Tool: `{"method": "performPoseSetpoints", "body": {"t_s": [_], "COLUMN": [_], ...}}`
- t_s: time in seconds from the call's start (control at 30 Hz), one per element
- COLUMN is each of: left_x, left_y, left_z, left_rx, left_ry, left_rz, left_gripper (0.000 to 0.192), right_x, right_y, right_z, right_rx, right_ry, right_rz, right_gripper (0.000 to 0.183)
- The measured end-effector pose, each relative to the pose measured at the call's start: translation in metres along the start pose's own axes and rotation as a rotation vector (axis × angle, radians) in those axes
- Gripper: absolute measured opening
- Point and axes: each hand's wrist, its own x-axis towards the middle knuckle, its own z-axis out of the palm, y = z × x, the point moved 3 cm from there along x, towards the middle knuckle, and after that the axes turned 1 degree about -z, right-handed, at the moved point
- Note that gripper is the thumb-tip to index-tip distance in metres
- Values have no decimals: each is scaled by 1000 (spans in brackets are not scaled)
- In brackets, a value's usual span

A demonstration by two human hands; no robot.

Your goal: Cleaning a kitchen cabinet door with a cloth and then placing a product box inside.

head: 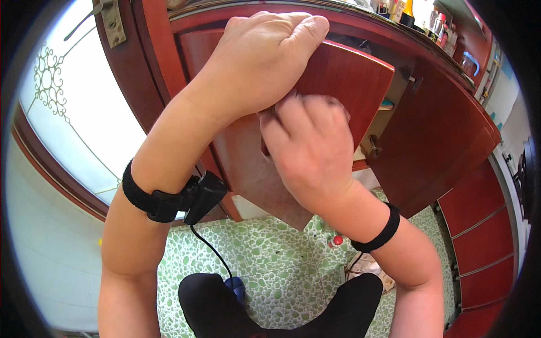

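My left hand (270, 59) grips the top edge of a red-brown wooden cabinet door (355, 80), its fingers curled out of sight. The door is swung open towards me. Below it, my right hand (312, 148) is blurred and bent in a loose fist against the face of the same door. Dark edges of what looks like a cloth (266, 145) show around its fingers; most of it is hidden under the hand. Lower down, the door's surface (266, 186) looks dull and pale, while its upper right is glossy.
A second cabinet door (431, 143) stands open at the right. Bottles (439, 27) and a jug (468, 63) stand on the counter above. A glazed door (80, 84) is at the left. On the green pebble-patterned floor (270, 262) lies a small red-capped item (337, 241).
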Motion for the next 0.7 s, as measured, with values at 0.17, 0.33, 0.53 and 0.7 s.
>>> {"method": "performPoseSetpoints", "body": {"t_s": [0.17, 0.33, 0.53, 0.7], "left_x": [2, 8, 9, 10], "left_y": [-5, -1, -6, -4], "left_z": [-13, -19, -21, -19], "left_rx": [-234, -355, -298, -516], "left_ry": [-149, -290, -314, -340], "left_rz": [-103, -223, -175, -428], "left_gripper": [51, 46, 41, 45], "right_x": [-55, -115, 14, -66], "right_y": [-46, -80, -45, -84], "right_z": [59, 88, 69, 115], "right_rx": [82, 9, -33, -24], "right_ry": [-337, -559, -227, -540], "right_rz": [-46, -232, 54, -139], "right_gripper": [12, 19, 21, 21]}}
